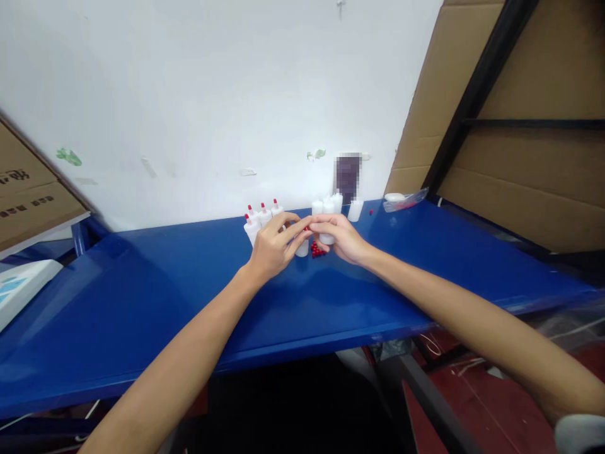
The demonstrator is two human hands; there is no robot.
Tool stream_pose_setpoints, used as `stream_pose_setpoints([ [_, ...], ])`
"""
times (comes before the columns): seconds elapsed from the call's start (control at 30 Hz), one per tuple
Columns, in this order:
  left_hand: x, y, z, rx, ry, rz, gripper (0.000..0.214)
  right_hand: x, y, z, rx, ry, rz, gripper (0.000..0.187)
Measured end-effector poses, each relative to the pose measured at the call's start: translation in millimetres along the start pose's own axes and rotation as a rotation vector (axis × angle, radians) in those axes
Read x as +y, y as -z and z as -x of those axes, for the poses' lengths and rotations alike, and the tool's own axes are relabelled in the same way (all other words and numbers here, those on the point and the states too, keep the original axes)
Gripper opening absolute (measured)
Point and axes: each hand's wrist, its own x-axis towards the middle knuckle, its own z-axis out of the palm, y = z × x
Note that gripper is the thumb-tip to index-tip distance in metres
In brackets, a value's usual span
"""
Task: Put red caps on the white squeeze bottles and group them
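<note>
My left hand (271, 247) is closed around the top of a white squeeze bottle (302, 249) standing on the blue table (189, 277). A bit of red shows at its tip, mostly covered by the fingers. My right hand (347, 238) is closed, with another white bottle (327, 239) under its fingers. The fingertips of both hands meet above the first bottle, so what they pinch there is hidden. Between the bottles lies a small pile of red caps (317, 250). Left of my left hand stand several white bottles with red tips (263, 214).
Behind my right hand several white bottles (334, 202) are grouped, with one more white bottle (356, 210) beside them. A loose red cap (371, 212) and a clear plastic bag (406, 200) lie to the right. A white wall (189, 113) rises behind the table.
</note>
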Motion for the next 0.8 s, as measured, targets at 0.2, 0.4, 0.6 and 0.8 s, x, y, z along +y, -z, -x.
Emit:
stream_pose_setpoints([
  [0.2,-0.8,4.8,-4.5,0.074,-0.091,-0.076,0.016,-6.1,-0.6,0.1,-0.082,-0.061,-0.095,0.033],
  [0.4,9.1,7.0,-8.3,0.053,-0.09,-0.044,0.013,-2.9,-2.2,6.3,0.055,0.103,0.15,0.028],
  [0.6,20.8,5.0,-9.9,0.017,-0.117,0.034,0.007,-2.1,2.7,20.1,-0.015,0.369,0.595,0.023],
  [0.8,26.4,6.7,-13.4,-0.009,-0.109,0.092,0.009,-2.2,4.7,19.0,-0.028,0.45,0.721,0.034],
])
